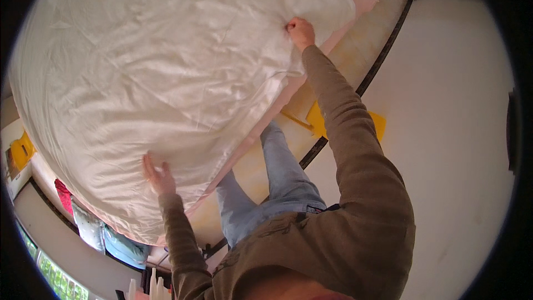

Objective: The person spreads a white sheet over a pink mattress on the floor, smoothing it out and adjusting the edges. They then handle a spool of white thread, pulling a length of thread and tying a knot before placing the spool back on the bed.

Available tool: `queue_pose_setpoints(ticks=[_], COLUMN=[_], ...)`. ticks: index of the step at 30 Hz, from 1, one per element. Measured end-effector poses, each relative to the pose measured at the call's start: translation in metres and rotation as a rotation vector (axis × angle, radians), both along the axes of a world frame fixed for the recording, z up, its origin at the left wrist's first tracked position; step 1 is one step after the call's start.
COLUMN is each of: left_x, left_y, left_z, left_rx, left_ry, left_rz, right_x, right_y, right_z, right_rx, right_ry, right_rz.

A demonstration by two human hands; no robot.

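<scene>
A wrinkled, cream-coloured satiny bed cover (175,71) spreads over the bed before me. Beneath its edge shows a pink sheet or bed skirt (272,110), running along the near side and out at the far corner. My right hand (303,32) is near the cover's right edge, its fingers curled in and pinching the fabric. Lower on the left, my left hand (160,178) rests on the cover with fingers apart, slightly blurred, holding nothing. Both arms are stretched out over the bed.
My legs (279,166) stand against the bedside. A yellow object (318,121) lies on the floor behind my right arm, by a white wall (437,112) with a dark skirting strip (385,46). Bagged bedding (123,243) and a red cloth (63,195) lie beyond the bed's left side, near a window (60,277).
</scene>
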State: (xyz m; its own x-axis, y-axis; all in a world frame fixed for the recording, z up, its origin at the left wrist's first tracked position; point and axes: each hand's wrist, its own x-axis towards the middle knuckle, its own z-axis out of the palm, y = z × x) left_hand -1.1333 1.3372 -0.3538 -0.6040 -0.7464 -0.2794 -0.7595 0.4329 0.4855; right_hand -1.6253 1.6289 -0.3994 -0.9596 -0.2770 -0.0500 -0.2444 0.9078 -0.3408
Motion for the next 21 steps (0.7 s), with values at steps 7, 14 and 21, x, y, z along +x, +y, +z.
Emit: queue_pose_setpoints(ticks=[7, 14, 21], left_x=[0.011, -0.005, 0.000], left_y=[-0.003, -0.013, -0.026], left_z=[-0.073, -0.080, -0.097], left_rx=[-0.169, -0.131, -0.099], left_ry=[-0.250, -0.469, -0.490], left_rz=[-0.164, -0.122, -0.212], right_x=[-0.070, -0.083, -0.109], right_y=[0.058, 0.029, 0.053], right_z=[0.049, 0.000, 0.082], right_rx=[-0.189, -0.310, -0.181], right_ry=[0.105, -0.028, 0.021], right_rz=[-0.073, 0.106, 0.278])
